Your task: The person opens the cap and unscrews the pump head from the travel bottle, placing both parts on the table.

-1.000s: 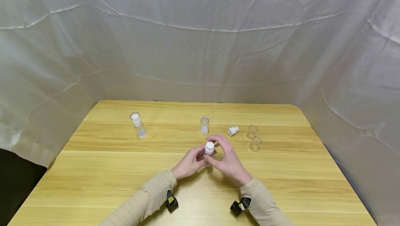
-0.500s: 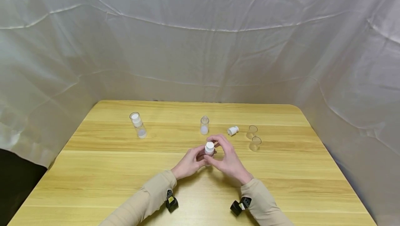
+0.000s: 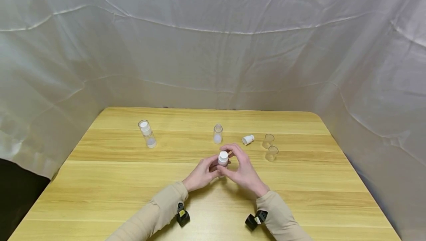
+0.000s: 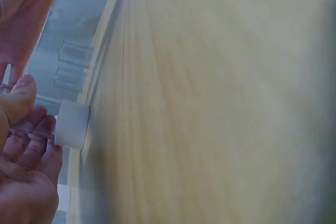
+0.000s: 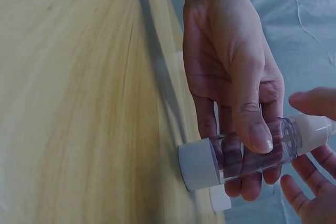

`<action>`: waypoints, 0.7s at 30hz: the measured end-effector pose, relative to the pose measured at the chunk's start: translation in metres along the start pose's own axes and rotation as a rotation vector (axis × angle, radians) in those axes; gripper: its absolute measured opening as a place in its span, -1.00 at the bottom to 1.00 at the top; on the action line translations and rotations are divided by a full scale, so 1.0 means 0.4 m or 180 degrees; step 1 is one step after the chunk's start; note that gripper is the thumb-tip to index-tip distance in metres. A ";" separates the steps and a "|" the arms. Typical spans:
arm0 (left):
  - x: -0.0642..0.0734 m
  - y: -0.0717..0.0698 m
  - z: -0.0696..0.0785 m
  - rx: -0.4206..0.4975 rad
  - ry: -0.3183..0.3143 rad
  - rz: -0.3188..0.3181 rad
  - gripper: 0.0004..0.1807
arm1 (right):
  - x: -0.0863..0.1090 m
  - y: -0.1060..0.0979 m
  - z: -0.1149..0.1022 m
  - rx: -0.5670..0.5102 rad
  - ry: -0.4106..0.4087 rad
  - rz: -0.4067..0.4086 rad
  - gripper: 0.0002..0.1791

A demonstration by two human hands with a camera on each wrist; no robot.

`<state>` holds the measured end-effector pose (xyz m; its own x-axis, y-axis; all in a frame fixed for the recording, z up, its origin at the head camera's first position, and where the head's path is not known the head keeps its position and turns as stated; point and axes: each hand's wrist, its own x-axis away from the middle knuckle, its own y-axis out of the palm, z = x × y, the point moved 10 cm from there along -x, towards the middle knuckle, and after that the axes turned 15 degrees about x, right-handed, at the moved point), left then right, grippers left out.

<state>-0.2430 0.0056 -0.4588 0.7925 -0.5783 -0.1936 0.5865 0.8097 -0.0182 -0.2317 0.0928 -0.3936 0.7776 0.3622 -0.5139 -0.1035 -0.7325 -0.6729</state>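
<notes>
A small clear pump bottle (image 5: 241, 156) with a white base (image 4: 72, 123) is between both hands at the middle of the table. Its body is gripped by my left hand (image 3: 202, 174), thumb on one side and fingers wrapped behind. The white pump top (image 3: 223, 156) points up in the head view. Around that top curve the thumb and fingers of my right hand (image 3: 241, 170). In the right wrist view the right thumb (image 5: 317, 102) lies along one side of the top, with the other fingers opposite.
Farther back stand a clear bottle without a pump (image 3: 217, 134) and, at left, a capped pump bottle (image 3: 147, 133). A loose white pump (image 3: 248, 139) lies right of centre, beside two clear overcaps (image 3: 268, 141). Pale curtains (image 3: 213, 48) enclose the wooden table (image 3: 133, 189).
</notes>
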 end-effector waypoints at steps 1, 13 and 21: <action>0.000 -0.001 0.000 0.0000 -0.0003 0.0006 -0.53 | 0.000 0.000 0.003 -0.0009 0.0030 0.0002 -0.44; 0.000 0.001 -0.002 0.0036 -0.0002 0.0004 -0.53 | -0.001 0.003 0.000 -0.0018 0.0009 -0.0040 -0.41; 0.001 -0.002 -0.001 0.0004 -0.0039 0.0038 -0.55 | -0.001 -0.007 -0.002 -0.0102 -0.0020 0.0107 -0.51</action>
<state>-0.2432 0.0048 -0.4593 0.8014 -0.5699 -0.1818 0.5772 0.8165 -0.0148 -0.2311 0.0944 -0.3911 0.7700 0.3406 -0.5395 -0.1096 -0.7623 -0.6378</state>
